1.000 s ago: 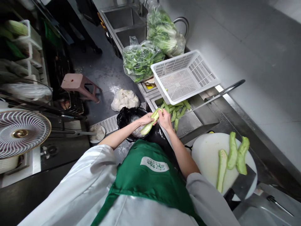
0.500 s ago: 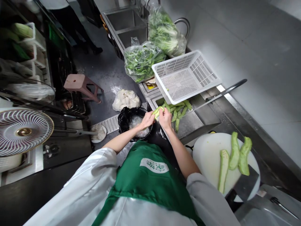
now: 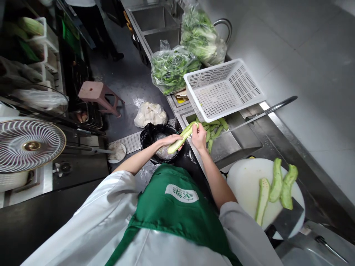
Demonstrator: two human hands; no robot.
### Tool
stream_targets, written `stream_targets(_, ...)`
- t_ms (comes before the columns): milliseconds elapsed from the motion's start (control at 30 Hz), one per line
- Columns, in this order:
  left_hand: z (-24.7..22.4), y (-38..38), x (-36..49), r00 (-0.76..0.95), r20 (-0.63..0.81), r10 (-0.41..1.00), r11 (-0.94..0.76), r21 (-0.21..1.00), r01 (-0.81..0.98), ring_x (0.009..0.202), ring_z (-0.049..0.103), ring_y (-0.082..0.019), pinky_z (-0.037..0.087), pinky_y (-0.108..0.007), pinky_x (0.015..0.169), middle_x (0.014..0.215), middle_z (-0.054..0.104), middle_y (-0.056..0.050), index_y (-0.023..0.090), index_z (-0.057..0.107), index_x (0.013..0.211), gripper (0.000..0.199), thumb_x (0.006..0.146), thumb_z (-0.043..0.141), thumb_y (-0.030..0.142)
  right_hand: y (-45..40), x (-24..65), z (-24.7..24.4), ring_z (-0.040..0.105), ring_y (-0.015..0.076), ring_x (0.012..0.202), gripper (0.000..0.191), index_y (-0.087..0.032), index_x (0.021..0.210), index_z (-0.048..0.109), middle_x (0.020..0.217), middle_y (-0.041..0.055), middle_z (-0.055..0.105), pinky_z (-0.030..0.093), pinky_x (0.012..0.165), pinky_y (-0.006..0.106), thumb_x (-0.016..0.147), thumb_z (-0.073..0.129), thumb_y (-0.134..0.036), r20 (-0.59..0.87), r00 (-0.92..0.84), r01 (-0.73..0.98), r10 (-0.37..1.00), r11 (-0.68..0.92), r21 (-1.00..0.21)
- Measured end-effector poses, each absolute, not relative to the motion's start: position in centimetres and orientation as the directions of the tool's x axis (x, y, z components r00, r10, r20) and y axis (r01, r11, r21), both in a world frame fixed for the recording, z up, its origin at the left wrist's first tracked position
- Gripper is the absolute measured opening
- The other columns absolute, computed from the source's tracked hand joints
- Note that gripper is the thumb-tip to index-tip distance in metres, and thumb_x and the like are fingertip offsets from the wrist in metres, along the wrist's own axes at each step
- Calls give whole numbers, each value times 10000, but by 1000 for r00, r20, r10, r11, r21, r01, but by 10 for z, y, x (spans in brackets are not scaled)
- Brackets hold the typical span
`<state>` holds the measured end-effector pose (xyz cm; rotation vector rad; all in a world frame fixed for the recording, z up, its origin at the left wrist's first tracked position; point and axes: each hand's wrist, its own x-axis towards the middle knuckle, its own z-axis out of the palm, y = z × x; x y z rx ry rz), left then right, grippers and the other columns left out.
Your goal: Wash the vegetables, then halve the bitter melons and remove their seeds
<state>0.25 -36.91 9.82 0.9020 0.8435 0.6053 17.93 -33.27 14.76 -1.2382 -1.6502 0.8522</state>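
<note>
A long pale-green halved gourd (image 3: pixel 182 138) slants over the bin's right edge, its cut side up. My left hand (image 3: pixel 172 140) is closed round its lower part, the palm beneath it. At the upper end, my right hand (image 3: pixel 199 136) pinches the gourd with curled fingers; whether it also holds something small is hidden. Below is the bin (image 3: pixel 144 137), lined with a black bag. More green gourds (image 3: pixel 213 130) lie in the sink (image 3: pixel 231 142) beside my right hand. Several gourd halves (image 3: pixel 276 181) rest on a round white cutting board (image 3: pixel 244 177), next to a cleaver (image 3: pixel 290 218).
A white perforated basket (image 3: pixel 213 98) sits across the sink. Behind it stand bagged green peppers (image 3: pixel 173 70) and bagged leafy greens (image 3: pixel 201 37). A faucet (image 3: pixel 273 109) reaches over the sink. On the floor are a stool (image 3: pixel 95 92) and a white bag (image 3: pixel 151 114). A person (image 3: pixel 94 29) stands farther back.
The gourd half has turned and now shows more of its length, its lower end nearer me. My left hand has opened out flatter beneath it. The view has shifted slightly.
</note>
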Motion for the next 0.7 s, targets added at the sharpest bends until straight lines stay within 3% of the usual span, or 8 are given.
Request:
stream_targets(200,100,-369,7,438,-347,829,429,898,-100,389,504,-98,398,-201,448,466,566,-26,149,553,576,269,825,491,230,-329,178,145,506,153,601,361,-204,914,596,679,-14,566,377,603,270,1006,425,-508,237,-105,380,966,259,-888)
stream_targets(367,103,-359,12,264,-403,876,424,905,-24,311,429,-76,319,-177,387,396,507,21,168,504,575,214,786,509,133,-317,175,142,443,144,592,385,-211,795,555,638,-24,531,361,601,270,990,437,-520,226,-34,374,974,222,-900)
stream_targets(533,108,-356,1,391,-348,852,401,914,-61,497,612,-107,463,-183,516,586,666,-32,125,592,687,66,747,613,145,-311,177,151,451,145,609,378,-218,784,533,657,-26,523,369,613,274,999,423,-509,261,3,370,965,241,-897)
stream_targets(600,105,-357,-6,443,-398,804,464,885,-47,584,664,-133,499,-201,563,682,713,-65,109,639,766,114,776,633,222,-313,179,156,474,147,626,362,-218,823,548,685,-19,543,383,627,274,1006,417,-501,289,-12,365,957,274,-890)
stream_targets(700,94,-360,-9,378,-476,794,510,860,12,543,638,-130,478,-204,533,638,688,-53,119,632,751,192,825,591,292,-317,180,163,510,153,652,342,-214,889,578,720,-7,576,400,644,274,1010,426,-495,304,-63,367,951,305,-879)
